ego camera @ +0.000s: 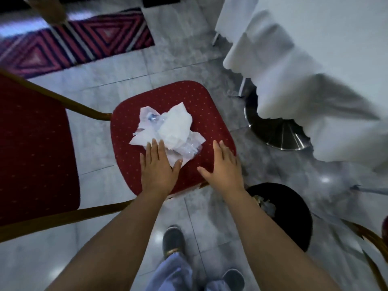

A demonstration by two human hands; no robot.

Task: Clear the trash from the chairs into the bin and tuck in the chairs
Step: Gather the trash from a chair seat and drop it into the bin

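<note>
A red dotted chair seat (199,101) stands in the middle of the view with a pile of trash (168,127) on it: crumpled white paper and a crushed clear plastic bottle. My left hand (157,166) hovers flat over the seat's near edge, fingers apart, its fingertips at the pile's near side. My right hand (223,164) is spread open above the seat's right front corner, holding nothing. A black round bin (294,213) with some paper inside sits on the floor to the right, partly behind my right forearm.
The chair's red back (31,148) with its gold frame fills the left. A table draped in white cloth (315,70) stands at right, over a shiny metal base (279,133). Another gold chair frame (373,244) shows at the lower right. A striped rug (73,43) lies beyond.
</note>
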